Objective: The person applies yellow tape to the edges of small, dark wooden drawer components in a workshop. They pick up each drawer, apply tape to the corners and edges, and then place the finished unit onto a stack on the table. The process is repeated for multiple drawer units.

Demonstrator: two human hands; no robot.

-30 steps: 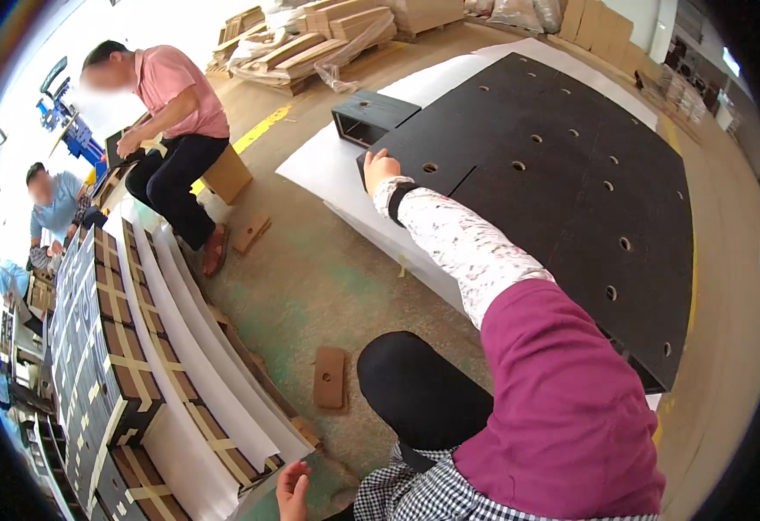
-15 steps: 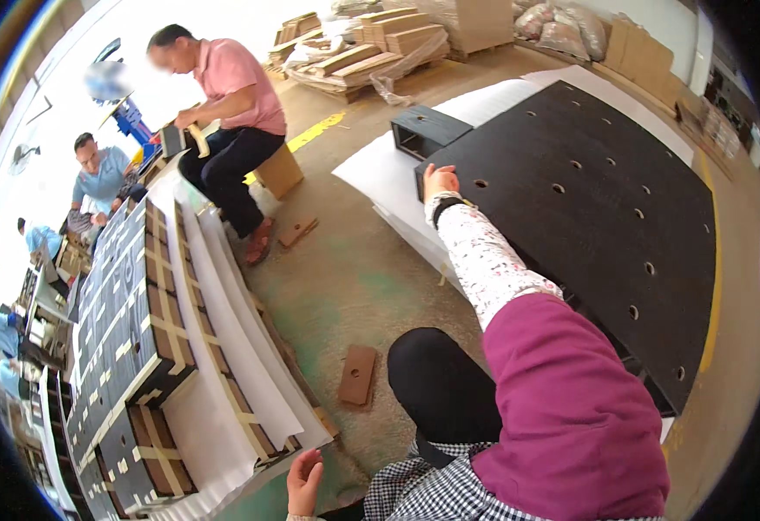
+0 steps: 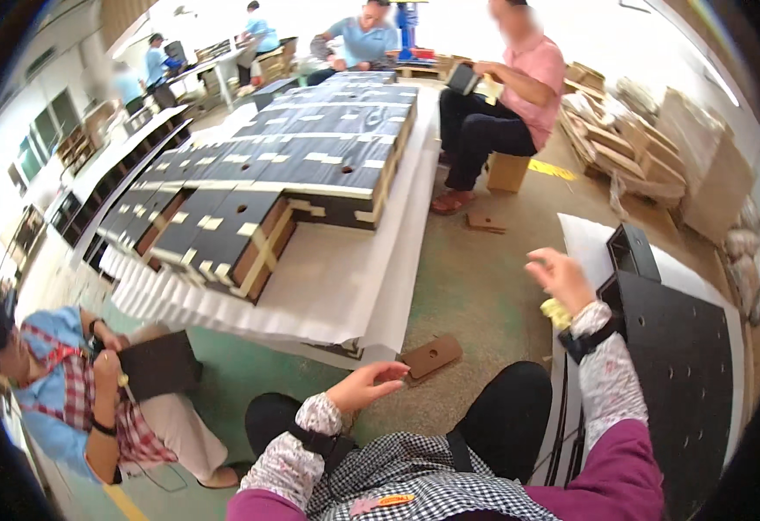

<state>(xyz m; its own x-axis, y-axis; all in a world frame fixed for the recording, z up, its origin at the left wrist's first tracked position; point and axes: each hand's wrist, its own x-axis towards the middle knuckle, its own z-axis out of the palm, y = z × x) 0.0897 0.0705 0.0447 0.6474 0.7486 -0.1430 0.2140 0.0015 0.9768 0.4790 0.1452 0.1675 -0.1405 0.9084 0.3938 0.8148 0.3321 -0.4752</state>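
Note:
My left hand hovers over my lap, its fingers stretched out and nothing in them. Just past its fingertips, a brown flat piece with a round hole lies on the floor. My right hand is raised, a little blurred, with fingers apart, left of the black panels. A crumpled pale yellow wad shows against the heel of that hand; what holds it there I cannot tell. Nearest to this hand are a large black panel with holes and a small open black box at its far end.
A long row of taped black boxes rests on white foam sheeting ahead. At the left a seated person handles a dark panel; another in pink sits ahead. Stacked boards stand at the far right.
My view has swung left. My right hand has come off the black panel's edge and is in the air. My left hand has moved forward over my lap. The yellow wad now shows.

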